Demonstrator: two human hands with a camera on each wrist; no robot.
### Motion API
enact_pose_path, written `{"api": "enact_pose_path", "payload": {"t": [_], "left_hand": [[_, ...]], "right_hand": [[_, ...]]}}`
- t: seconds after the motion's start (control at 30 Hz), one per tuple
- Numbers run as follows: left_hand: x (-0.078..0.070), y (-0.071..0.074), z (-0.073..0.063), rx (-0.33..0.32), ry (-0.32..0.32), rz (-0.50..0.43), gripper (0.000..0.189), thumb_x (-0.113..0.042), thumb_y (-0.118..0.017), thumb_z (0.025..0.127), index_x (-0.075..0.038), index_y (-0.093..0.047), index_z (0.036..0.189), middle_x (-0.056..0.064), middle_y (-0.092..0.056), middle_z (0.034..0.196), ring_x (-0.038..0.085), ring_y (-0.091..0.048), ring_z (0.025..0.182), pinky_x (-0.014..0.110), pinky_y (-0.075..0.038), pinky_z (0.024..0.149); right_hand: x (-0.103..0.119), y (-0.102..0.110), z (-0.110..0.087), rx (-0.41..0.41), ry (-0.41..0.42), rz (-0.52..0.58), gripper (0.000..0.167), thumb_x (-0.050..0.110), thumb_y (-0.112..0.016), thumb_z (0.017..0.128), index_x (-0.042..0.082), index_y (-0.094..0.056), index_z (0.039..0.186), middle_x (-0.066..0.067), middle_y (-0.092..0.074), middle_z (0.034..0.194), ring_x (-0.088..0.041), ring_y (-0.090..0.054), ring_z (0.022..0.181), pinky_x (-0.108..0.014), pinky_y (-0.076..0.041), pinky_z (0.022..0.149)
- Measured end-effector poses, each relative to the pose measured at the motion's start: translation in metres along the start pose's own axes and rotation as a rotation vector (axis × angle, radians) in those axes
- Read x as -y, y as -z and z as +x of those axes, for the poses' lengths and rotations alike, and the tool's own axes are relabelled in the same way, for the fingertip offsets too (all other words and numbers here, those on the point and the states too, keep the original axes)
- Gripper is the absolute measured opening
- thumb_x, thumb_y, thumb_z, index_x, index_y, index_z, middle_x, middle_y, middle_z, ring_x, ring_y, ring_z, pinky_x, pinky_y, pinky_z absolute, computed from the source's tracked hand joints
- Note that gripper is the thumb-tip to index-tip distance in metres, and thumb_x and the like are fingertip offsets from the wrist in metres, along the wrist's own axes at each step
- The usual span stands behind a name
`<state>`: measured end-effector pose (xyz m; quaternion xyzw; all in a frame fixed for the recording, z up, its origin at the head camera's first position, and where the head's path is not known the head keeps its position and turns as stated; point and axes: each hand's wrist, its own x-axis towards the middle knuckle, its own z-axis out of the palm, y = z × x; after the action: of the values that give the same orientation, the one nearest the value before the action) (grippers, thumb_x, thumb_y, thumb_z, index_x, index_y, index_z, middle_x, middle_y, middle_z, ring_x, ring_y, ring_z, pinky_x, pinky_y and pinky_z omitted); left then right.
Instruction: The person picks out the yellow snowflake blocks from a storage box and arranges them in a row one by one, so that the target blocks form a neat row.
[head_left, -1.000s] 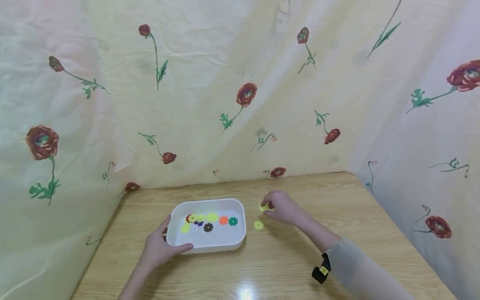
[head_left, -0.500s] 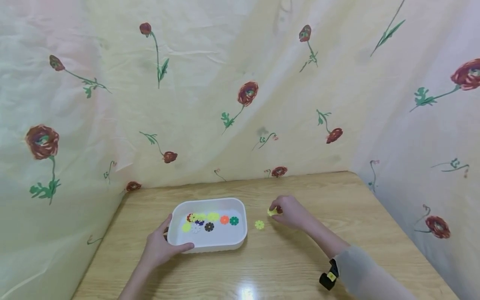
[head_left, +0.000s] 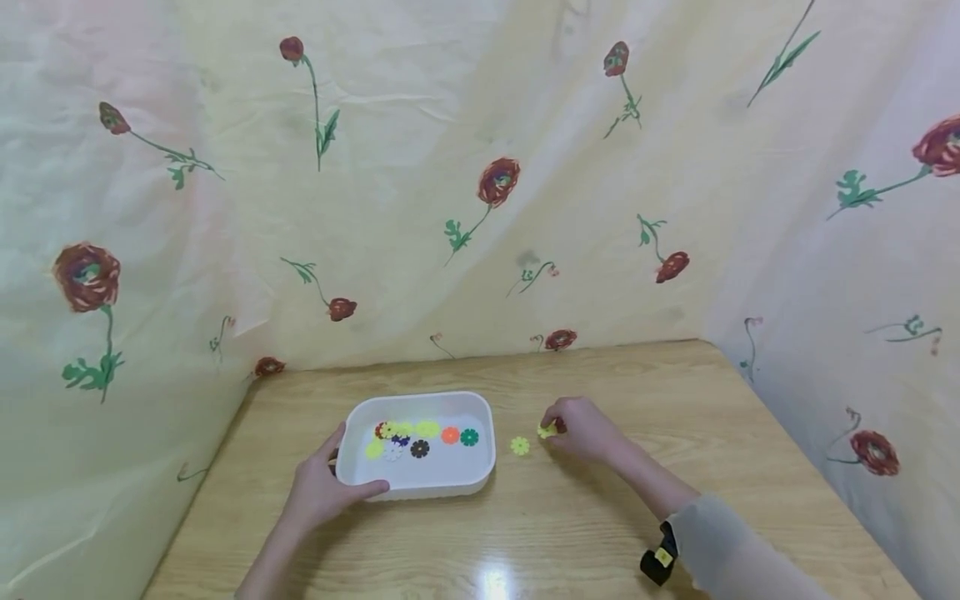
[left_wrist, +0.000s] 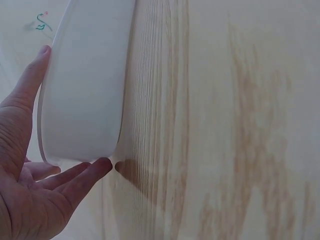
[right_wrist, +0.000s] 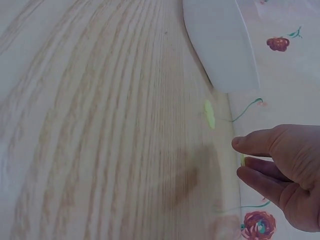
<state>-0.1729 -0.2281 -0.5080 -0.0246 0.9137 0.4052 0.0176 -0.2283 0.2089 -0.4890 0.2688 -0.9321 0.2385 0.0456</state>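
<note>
A white plastic tray (head_left: 450,477) holds several flower-shaped plastic discs, among them a green disc (head_left: 469,437), an orange disc (head_left: 450,435) and a black disc (head_left: 420,449). My left hand (head_left: 321,490) grips the tray's left end, thumb along the near rim and fingers against the end wall (left_wrist: 82,150). To the right of the tray, my right hand (head_left: 588,432) pinches a yellow flower-shaped disc (head_left: 547,431) between thumb and fingers. Only a sliver of that disc shows in the right wrist view. Another yellow disc (head_left: 520,446) lies flat on the table between tray and hand.
The wood-grain table (head_left: 420,550) is bordered by a flower-printed cloth (head_left: 405,217) at the back and both sides. A black wrist device (head_left: 657,564) sits on the right forearm, by the sleeve.
My right hand has shifted right and slightly toward me, with the yellow disc still pinched. The left hand and tray keep their place; the head view has tilted slightly.
</note>
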Motion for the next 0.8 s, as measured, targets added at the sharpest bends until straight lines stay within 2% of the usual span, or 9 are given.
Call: {"api": "enact_pose_path", "payload": {"t": [0.4,0.8], "left_hand": [[0.001,0.000,0.001,0.008,0.003,-0.015,0.133,-0.052,-0.100,0.067,-0.003,-0.027,0.168,0.029,-0.053,0.156,0.042,-0.061,0.134,0.049,-0.058,0.103],[0.001,-0.001,0.002,-0.004,-0.001,0.001,0.134,-0.053,-0.100,0.066,-0.003,-0.028,0.167,0.029,-0.055,0.154,0.041,-0.061,0.133,0.048,-0.058,0.104]], "right_hand": [[-0.003,-0.014,-0.002,0.045,-0.022,0.011,0.013,0.002,-0.086,0.081,0.002,-0.079,0.092,-0.004,-0.074,0.082,-0.009,-0.063,0.073,-0.020,-0.054,0.068],[-0.001,-0.020,-0.006,0.060,-0.021,0.002,0.014,0.003,-0.088,0.081,0.002,-0.078,0.090,-0.004,-0.075,0.082,-0.009,-0.065,0.071,-0.019,-0.054,0.067]]}}
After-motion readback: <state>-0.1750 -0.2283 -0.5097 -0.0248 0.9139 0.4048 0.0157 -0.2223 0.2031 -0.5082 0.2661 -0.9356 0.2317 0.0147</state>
